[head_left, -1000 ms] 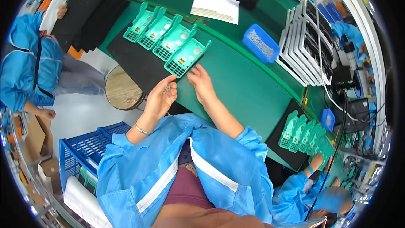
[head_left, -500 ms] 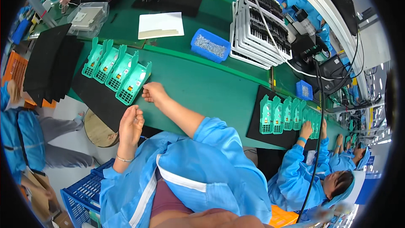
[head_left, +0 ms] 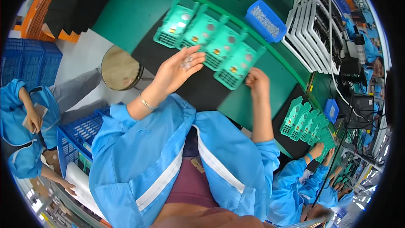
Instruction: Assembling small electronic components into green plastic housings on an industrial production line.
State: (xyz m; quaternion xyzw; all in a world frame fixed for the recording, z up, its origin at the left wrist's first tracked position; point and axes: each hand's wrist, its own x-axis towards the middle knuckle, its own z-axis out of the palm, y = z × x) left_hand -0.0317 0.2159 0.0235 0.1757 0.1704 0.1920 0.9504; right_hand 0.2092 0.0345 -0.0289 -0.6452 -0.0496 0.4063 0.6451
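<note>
Several green plastic housings (head_left: 238, 63) stand in a slanted row on a black mat (head_left: 196, 86), each with a grid of square holes at its near end and small round and metallic parts inside. My left hand (head_left: 179, 69) is palm up in front of the row, fingers loosely spread, with small pale pieces (head_left: 187, 62) lying on it. Its fingertips overlap the near ends of the middle housings; whether they touch is unclear. Just right of the rightmost housing is my right hand (head_left: 258, 83), fingers curled together. What it pinches, if anything, is hidden.
Beyond the row stands a blue bin (head_left: 265, 21) of small pale parts, beside stacked white trays (head_left: 310, 29). A co-worker's hands (head_left: 316, 150) are at another row of green housings (head_left: 301, 120) on the right. A round stool (head_left: 120, 68) and blue crates (head_left: 80, 133) are at left.
The view has swung, so the housings appear further right and closer. My left hand has opened, turned palm up and moved to the middle of the row, showing pale pieces. My right hand remains curled.
</note>
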